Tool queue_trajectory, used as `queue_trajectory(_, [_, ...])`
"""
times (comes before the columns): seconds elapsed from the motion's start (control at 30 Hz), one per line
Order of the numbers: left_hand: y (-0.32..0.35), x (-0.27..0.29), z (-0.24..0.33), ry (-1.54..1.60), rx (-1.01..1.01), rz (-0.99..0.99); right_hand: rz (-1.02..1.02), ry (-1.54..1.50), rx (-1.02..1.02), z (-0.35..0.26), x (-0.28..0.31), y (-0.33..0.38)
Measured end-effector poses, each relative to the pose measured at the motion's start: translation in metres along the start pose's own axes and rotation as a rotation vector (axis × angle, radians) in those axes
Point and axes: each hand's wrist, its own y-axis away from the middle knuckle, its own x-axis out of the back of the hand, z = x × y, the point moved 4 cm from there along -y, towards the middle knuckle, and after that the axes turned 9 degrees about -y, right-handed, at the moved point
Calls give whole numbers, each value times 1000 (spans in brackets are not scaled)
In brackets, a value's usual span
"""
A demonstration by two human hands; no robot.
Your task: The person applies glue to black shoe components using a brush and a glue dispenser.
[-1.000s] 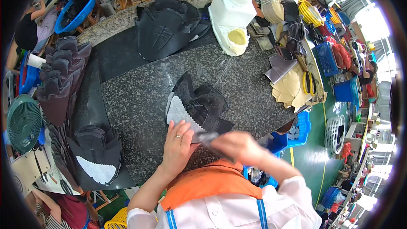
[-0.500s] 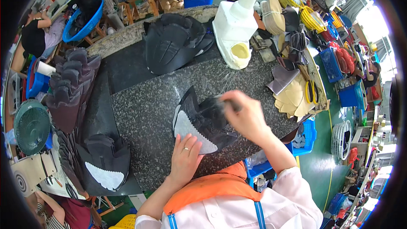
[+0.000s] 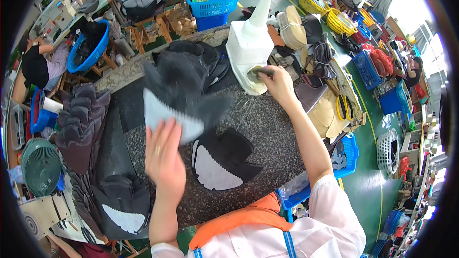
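The left hand is up off the speckled stone bench now, lifting a black shoe upper by its pale grey, saw-toothed lining; half a second ago that hand lay flat near the edge. The piece is in mid-air, blurred, swinging toward the far-left stacks, fingers spread against its underside, so it's held rather loosely, more carried than pinched.

Meanwhile the right hand has shot away from the piece it was working and gone out to the white glue bottle, the tall one with the cone nozzle, at the far side of the bench. Its fingers are closed narrowly on a small brush, with the tip down in the bottle's open side well. To my eye, that's one piece finished with and the brush being loaded for another.

A second upper lies flat on the bench between the two arms, soft black fabric with the same zigzag grey patch facing up. More of them sit stacked at the near left, limp and matte. Yellow-handled scissors rest on tan sheets to the right.
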Motion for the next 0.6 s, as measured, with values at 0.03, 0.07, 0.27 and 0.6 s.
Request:
queue_trajectory(0.03, [-6,-24,-11,-87,-7,-84,-7,-74,-119,4,-2,-3])
queue_trajectory(0.07, [-4,-49,-18,-104,67,-204,-21,-150,-238,8,-8,-4])
queue_trajectory(0.27, [125,-49,54,282,-96,-613,238,-463,-356,-3,26,57])
queue_trajectory(0.6, [149,-48,50,328,-13,-487,-677,-435,463,-134,-35,76])
